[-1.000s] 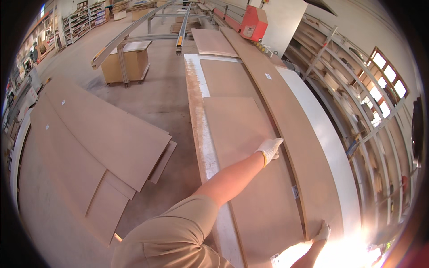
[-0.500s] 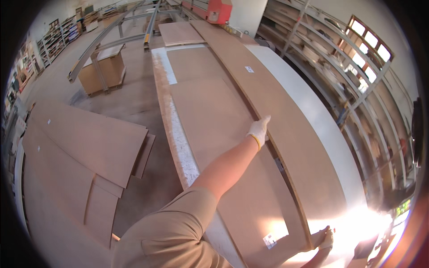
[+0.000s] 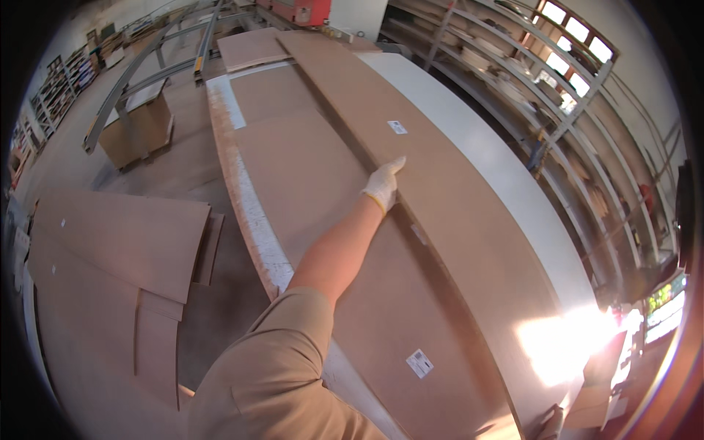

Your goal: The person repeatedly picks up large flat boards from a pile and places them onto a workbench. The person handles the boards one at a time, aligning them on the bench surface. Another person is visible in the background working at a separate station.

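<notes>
A long, narrow brown board (image 3: 469, 242) runs from near right to far left over wider brown sheets. My left hand (image 3: 385, 185), in a white glove with a yellow cuff, grips its left edge about midway, thumb on top and the other fingers hidden below. At the near end, my right hand (image 3: 552, 424) is at the board's corner, dim and partly cut off by the lower rim. Beneath, a brown panel (image 3: 308, 176) with a white label (image 3: 419, 363) lies on the stack. A dark shadow strip follows the long board's left edge.
A white sheet (image 3: 469, 136) shows right of the board, with strong glare near me. Brown panels (image 3: 110, 257) are stacked at left. Metal rails (image 3: 147, 84) and a box-shaped piece (image 3: 136, 128) stand far left. A red machine (image 3: 301, 11) is behind; shelving (image 3: 499, 81) lines the right.
The view has shifted, so most things sit further left. My right hand and the board's near end are lower in the picture, and the near label is out of the glare. My left hand keeps its grip.
</notes>
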### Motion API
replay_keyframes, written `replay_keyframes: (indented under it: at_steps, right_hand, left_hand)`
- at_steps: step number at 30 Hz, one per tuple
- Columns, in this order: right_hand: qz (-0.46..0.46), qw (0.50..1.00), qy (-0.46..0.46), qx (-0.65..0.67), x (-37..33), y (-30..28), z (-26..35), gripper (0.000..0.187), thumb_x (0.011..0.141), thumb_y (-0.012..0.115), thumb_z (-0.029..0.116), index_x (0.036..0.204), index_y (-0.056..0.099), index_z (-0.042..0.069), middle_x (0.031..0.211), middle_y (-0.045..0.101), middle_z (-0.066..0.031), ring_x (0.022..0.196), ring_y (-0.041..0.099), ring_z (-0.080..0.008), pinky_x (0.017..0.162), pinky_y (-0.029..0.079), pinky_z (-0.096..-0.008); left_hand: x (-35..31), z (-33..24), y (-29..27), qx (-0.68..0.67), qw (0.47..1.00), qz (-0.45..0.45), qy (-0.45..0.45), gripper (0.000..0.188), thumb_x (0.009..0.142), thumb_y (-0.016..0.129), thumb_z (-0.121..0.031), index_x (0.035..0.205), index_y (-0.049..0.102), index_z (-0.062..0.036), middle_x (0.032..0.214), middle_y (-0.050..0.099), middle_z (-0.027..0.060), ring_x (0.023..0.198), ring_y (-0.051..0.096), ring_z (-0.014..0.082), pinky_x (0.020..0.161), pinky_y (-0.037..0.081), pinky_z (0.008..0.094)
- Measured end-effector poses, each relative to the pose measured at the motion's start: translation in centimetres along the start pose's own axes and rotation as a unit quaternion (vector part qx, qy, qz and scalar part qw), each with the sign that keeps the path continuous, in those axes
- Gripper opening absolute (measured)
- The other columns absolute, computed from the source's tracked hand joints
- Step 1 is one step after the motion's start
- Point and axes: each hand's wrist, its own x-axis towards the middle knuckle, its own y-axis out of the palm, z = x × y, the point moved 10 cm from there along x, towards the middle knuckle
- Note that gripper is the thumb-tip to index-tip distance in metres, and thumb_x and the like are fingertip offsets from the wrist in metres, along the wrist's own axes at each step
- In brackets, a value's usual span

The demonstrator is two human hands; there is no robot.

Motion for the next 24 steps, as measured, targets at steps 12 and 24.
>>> replay_keyframes:
  at_steps: [12, 24]
  right_hand:
    - [-0.119, 0.989, 0.065, -0.064, -15.1, -21.2, -4.4, 0.05, 0.105, 0.064, 0.036, 0.134, 0.066, -0.004, 0.122, 0.073, -0.0186, 0.105, 0.07, -0.0235, 0.09, 0.059, -0.0405]
    - [-0.144, 0.977, -0.035, -0.15, -22.3, -37.9, -16.0, 0.045, 0.111, 0.055, 0.03, 0.123, 0.072, -0.01, 0.113, 0.077, -0.0173, 0.098, 0.071, -0.0278, 0.083, 0.061, -0.0419]
  left_hand:
    - [-15.7, 0.6, -2.5, -0.081, 0.996, -0.017, 0.021, 0.034, 0.085, 0.069, -0.007, 0.119, 0.066, -0.0013, 0.113, 0.07, 0.0135, 0.109, 0.07, 0.0313, 0.096, 0.06, 0.0471]
    - [-39.0, -3.4, -9.2, -0.139, 0.988, -0.063, 0.019, 0.026, 0.09, 0.066, -0.005, 0.115, 0.065, 0.0007, 0.112, 0.07, 0.0135, 0.104, 0.071, 0.0301, 0.091, 0.061, 0.0452]
